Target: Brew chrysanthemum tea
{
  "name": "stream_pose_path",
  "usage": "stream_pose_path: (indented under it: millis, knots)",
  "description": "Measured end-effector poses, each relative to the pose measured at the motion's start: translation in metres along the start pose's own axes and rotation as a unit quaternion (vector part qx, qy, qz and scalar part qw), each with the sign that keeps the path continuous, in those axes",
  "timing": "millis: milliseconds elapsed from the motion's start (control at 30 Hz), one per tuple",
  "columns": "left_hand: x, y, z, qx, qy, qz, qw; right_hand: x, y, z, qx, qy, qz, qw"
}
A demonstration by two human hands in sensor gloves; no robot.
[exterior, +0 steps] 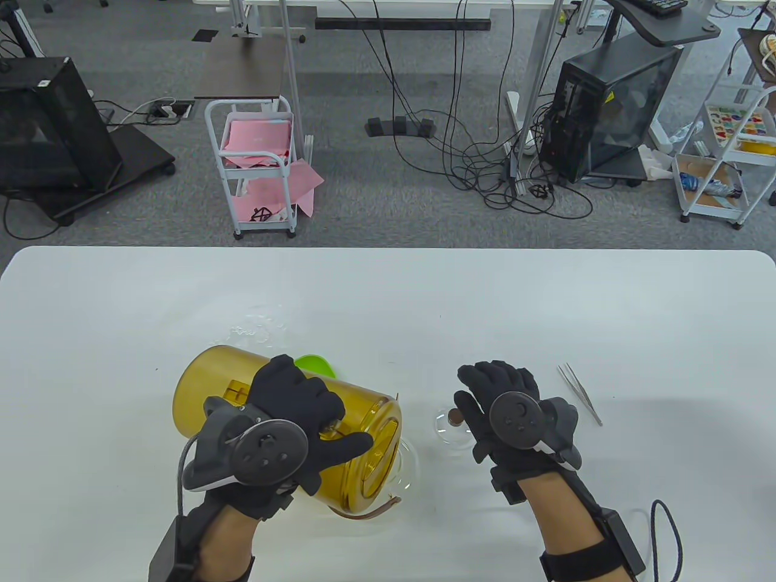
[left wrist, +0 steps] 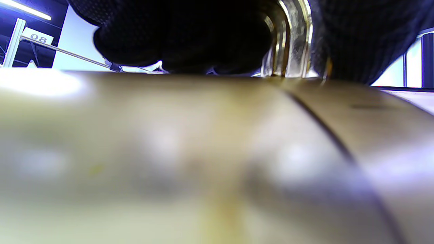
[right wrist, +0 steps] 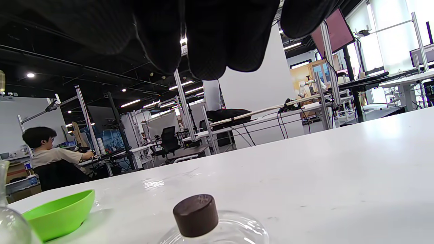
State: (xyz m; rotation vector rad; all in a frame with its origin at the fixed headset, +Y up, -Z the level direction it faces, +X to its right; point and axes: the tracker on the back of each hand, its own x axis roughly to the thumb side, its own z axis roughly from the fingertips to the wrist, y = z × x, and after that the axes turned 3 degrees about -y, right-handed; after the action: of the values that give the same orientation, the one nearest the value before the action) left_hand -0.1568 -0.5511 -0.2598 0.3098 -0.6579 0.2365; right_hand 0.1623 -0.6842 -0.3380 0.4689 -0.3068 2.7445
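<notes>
An amber see-through pitcher (exterior: pixel 212 388) lies tilted on its side, mouth toward the right, over a clear glass teapot (exterior: pixel 411 468) with a brown handle (exterior: pixel 376 513). My left hand (exterior: pixel 309 412) grips the pitcher's handle (left wrist: pixel 288 37); the pitcher's body (left wrist: pixel 203 152) fills the left wrist view. A glass lid (exterior: pixel 445 427) with a dark brown knob (right wrist: pixel 196 215) lies on the table right of the teapot. My right hand (exterior: pixel 494 391) hovers just above it, fingers (right wrist: pixel 206 51) relaxed and clear of the knob, holding nothing.
A green bowl (exterior: pixel 315 365) sits behind the pitcher, also seen as a green bowl (right wrist: pixel 59 213) in the right wrist view. Metal tweezers (exterior: pixel 580 393) lie right of my right hand. A wet patch (exterior: pixel 260 324) glints on the white table (exterior: pixel 606 315).
</notes>
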Motion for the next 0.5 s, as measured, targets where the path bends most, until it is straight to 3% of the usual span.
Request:
stream_pose_path:
  millis: [500]
  knots:
    - [0.0078,-0.0002,0.0002,-0.005,-0.001,-0.016,1.000,-0.0004,-0.0009,-0.0002,0.003,0.003,0.000,1.000]
